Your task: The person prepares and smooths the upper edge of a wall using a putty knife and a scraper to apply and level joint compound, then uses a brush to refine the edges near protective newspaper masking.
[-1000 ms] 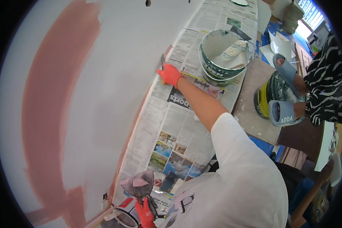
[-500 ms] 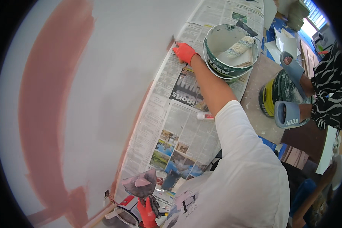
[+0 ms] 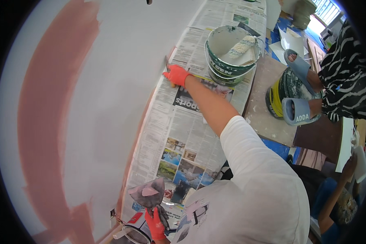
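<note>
Newspaper sheets (image 3: pixel 183 134) covered the floor along the foot of a wall (image 3: pixel 110 101) coated pale grey, with a broad reddish-brown band left bare on its far side and a thin strip of the same colour down by the floor line. Right beside that strip, the right hand (image 3: pixel 177 75) in an orange glove was closed around a small tool whose edge met the wall at its base — the blade itself was too small to make out. Further from the wall than that hand, a white and green bucket (image 3: pixel 227 57) stood on the newspaper with a paint roller (image 3: pixel 242 46) resting in it. Low against the wall, near the person's body, the left hand (image 3: pixel 154 223), also gloved in orange, was clamped on the handle of a flat hawk (image 3: pixel 147 193) smeared with grey and pinkish filler, held just above an open tin (image 3: pixel 130 234). Well away from the wall, beyond the bucket, another person's feet in grey-blue slides (image 3: pixel 299 93) rested on a yellow and black tub (image 3: pixel 280 95).

Risks, as I judged them: the hawk was tilted and unwatched, so filler could slide onto the newspaper or into the tin; the long reach of the right arm could let the tool gouge the fresh coat; and the bucket sat close enough to the elbow to be knocked — a sharp pull back would do it.
</note>
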Demonstrator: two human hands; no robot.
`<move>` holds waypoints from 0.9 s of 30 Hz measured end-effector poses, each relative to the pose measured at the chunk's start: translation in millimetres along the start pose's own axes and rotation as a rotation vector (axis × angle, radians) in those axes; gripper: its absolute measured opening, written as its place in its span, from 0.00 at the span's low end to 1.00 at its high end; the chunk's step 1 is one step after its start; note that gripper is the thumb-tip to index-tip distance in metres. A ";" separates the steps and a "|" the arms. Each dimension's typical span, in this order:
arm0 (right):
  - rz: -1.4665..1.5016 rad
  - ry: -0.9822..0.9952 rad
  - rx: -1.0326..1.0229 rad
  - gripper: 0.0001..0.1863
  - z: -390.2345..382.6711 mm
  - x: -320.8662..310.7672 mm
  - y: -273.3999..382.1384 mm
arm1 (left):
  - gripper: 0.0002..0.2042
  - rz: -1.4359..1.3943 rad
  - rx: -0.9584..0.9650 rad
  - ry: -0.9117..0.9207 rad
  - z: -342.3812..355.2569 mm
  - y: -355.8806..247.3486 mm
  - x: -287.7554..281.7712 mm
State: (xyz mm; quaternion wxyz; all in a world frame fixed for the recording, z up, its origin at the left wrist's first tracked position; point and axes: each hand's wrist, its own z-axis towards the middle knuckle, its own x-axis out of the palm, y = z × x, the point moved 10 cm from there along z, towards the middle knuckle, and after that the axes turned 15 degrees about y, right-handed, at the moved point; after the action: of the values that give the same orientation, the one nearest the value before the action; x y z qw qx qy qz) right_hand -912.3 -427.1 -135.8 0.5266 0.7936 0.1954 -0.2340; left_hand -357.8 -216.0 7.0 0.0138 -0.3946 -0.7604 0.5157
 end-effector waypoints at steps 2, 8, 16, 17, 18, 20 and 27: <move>0.242 -0.112 0.013 0.29 -0.8 4.0 -10.8 | 0.09 0.224 0.126 0.028 4.5 -1.3 -2.9; 0.343 -0.238 -0.005 0.27 -5.8 42.8 6.4 | 0.11 0.134 0.055 0.144 25.0 -18.4 9.2; 0.477 -0.474 0.103 0.27 -66.7 -18.2 -32.5 | 0.11 0.496 0.242 -0.094 25.4 -27.4 4.4; 0.508 -0.484 0.133 0.27 -63.8 -36.8 -42.2 | 0.11 0.269 0.120 -0.139 26.1 -12.8 -1.6; 0.466 -0.525 0.157 0.27 -55.8 -54.6 -57.1 | 0.11 0.178 0.082 -0.088 33.3 -17.8 7.0; 0.440 -0.546 0.177 0.27 -36.7 -76.1 -74.7 | 0.10 0.019 0.018 -0.012 36.2 -37.4 20.7; 0.241 -0.270 0.022 0.28 25.3 -93.8 -80.6 | 0.07 -0.014 -0.027 -0.005 24.5 -41.4 17.7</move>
State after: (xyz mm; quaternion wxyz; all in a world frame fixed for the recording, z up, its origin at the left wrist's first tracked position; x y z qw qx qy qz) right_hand -1037.7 -426.8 -150.1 0.5636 0.7784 0.0237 -0.2755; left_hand -404.8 -230.5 21.7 0.0100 -0.3883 -0.7700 0.5063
